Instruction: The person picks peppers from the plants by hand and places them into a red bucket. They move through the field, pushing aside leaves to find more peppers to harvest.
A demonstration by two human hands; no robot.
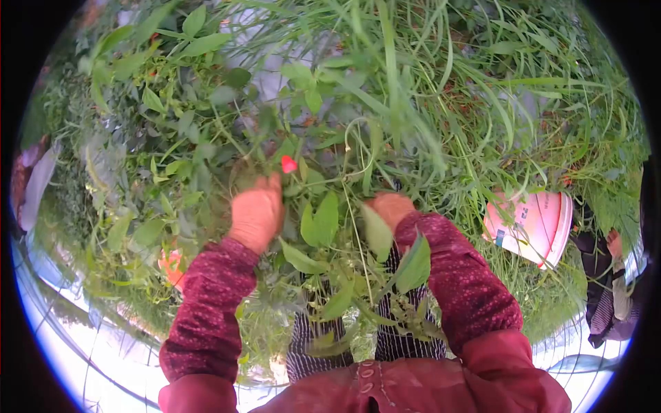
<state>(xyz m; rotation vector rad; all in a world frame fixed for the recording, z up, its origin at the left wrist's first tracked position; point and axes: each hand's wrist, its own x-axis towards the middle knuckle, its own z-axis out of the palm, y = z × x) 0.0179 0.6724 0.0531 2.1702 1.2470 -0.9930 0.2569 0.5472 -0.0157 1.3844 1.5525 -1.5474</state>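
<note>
**Two hands deep in a green plant, one red spot above them**

Two bare hands reach forward into thick greenery, seen from above through a round, curved lens. At far left, low among the leaves, sits a blurred orange patch point(172, 265); what it is cannot be told. Next comes the left hand point(256, 215), on a dark red patterned sleeve point(206, 310). Its back faces the camera and its fingers curl away into the leaves, so whether it grips anything cannot be told. Just above and to the right of its knuckles hangs a small red piece point(288, 164), near the fingers but seemingly not touching them. It may be a fruit or a petal.

In the middle, between the two hands, stands the plant point(323, 220), with broad soft leaves on thin stems, above a striped cloth point(396, 341) at the person's lap. The right hand point(389, 206) is half covered by leaves, and its grip cannot be told either. Long grass point(427, 82) arches over everything behind. Further right, a pink and white bucket point(533, 224) lies tilted in the grass, well apart from the hands. At the right edge another person point(609, 289) is partly in view.

The small red piece looks light and easily bruised, and the stems look thin, bendy and easy to snap. The surest hold would likely be a gentle pinch at its short stalk, with the stem steadied just below.
</note>
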